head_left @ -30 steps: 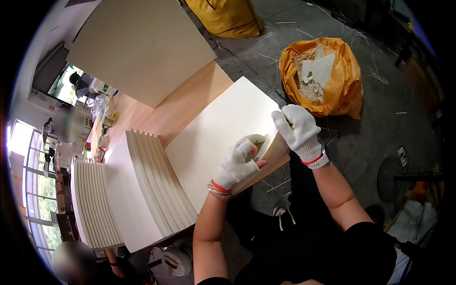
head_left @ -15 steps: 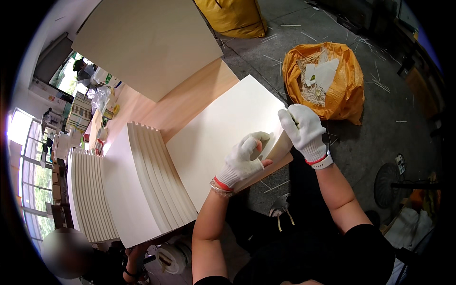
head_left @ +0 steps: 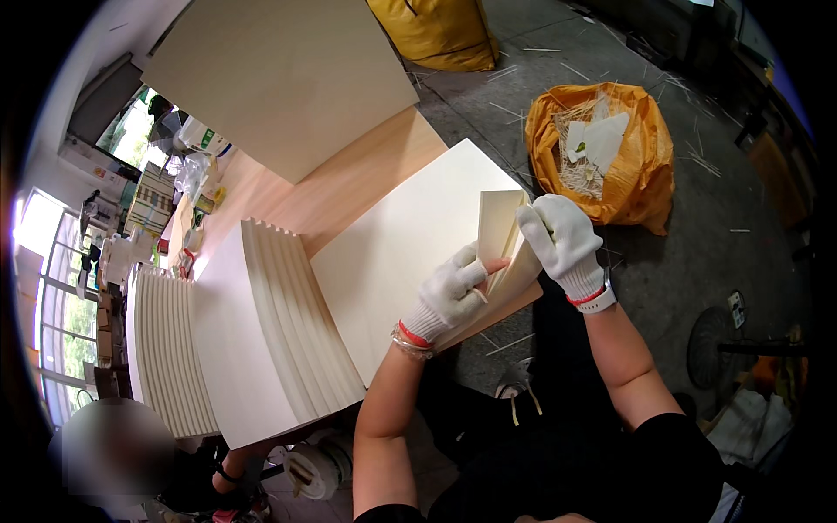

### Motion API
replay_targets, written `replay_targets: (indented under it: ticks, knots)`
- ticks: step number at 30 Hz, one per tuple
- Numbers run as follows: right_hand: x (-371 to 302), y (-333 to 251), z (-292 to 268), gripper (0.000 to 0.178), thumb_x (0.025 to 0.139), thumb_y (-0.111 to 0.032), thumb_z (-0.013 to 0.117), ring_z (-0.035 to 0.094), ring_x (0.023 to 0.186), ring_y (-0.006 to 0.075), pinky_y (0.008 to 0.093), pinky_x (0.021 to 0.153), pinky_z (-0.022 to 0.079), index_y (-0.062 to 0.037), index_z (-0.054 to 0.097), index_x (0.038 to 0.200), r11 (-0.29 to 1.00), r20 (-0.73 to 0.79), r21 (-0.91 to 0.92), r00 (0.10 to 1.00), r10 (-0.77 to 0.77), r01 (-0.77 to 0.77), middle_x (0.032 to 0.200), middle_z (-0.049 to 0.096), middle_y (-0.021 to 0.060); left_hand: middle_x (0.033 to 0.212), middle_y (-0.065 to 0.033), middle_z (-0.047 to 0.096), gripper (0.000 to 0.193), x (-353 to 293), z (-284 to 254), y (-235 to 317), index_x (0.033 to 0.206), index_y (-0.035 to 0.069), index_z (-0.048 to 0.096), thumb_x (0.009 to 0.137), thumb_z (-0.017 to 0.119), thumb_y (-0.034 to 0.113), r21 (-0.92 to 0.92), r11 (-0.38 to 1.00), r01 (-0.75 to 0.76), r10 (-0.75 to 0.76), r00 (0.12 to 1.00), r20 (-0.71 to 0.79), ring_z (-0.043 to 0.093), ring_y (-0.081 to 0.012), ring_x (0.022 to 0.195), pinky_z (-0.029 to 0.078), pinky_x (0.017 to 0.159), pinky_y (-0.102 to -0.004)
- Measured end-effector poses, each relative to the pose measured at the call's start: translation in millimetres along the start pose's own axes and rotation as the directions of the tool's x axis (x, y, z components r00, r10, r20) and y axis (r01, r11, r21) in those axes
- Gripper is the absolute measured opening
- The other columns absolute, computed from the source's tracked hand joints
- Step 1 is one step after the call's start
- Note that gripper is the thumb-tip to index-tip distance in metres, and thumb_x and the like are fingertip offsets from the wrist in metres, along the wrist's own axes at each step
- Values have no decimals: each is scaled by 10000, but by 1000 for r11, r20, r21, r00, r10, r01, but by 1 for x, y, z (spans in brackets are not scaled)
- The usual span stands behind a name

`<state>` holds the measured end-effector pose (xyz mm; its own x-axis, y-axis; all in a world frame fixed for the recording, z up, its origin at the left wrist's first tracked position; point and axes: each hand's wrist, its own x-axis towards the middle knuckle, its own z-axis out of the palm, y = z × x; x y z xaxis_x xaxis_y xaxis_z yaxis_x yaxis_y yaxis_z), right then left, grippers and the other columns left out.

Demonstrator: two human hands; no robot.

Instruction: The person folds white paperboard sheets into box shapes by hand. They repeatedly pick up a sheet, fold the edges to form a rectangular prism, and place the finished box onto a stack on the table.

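Note:
A large white cardboard sheet (head_left: 397, 240) lies on the table in front of me, its right end lifted and folded. At that end a narrow cream flap (head_left: 498, 222) stands up. My left hand (head_left: 449, 295), in a white glove with bare fingertips, is closed at the flap's lower part, one bare finger reaching into the fold. My right hand (head_left: 562, 237), also gloved, is closed on the raised outer edge of the sheet. Its fingertips are partly hidden behind the folded cardboard.
Stacks of folded white cardboard (head_left: 248, 336) stand to the left on the wooden table (head_left: 266, 205). A large upright board (head_left: 288, 78) is at the back. An orange sack (head_left: 645, 174) of offcuts sits on the floor at right. Another person (head_left: 187, 475) is at lower left.
The narrow cream flap has come up at the sheet's right end. My left hand has shifted slightly down and right, and my right hand keeps its grip on the outer edge.

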<state>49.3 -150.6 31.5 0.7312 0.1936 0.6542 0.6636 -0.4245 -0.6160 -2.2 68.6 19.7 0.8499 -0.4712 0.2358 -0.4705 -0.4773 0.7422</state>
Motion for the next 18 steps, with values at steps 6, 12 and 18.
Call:
replay_targets:
  ticks: [6,12,18]
  knots:
    - [-2,6,4,261,952,-190,597,512,618,308,417,583,411,-14,584,760,950,-65,-205,965,-254,236,650,477,126,1263,-166,597,438,4,3,8,1132,65,689,728,846,128,-3,1000,3,-3,998,-68,645,-276,1026,516,837,-325]
    - [-1,1,-3,168,935,-178,598,519,646,292,405,584,413,-31,611,855,993,34,-80,996,-79,81,707,495,113,1321,-184,567,467,2,5,5,1193,63,661,756,817,117,38,998,-59,63,992,-113,622,-298,1104,504,899,-359]
    - [-3,6,1,111,922,-138,589,524,662,279,394,587,420,-34,624,930,936,2,-227,961,-275,268,720,495,102,1425,-224,489,464,5,0,7,1220,77,641,778,782,94,40,998,-54,55,999,1,568,-364,1223,480,978,-394]
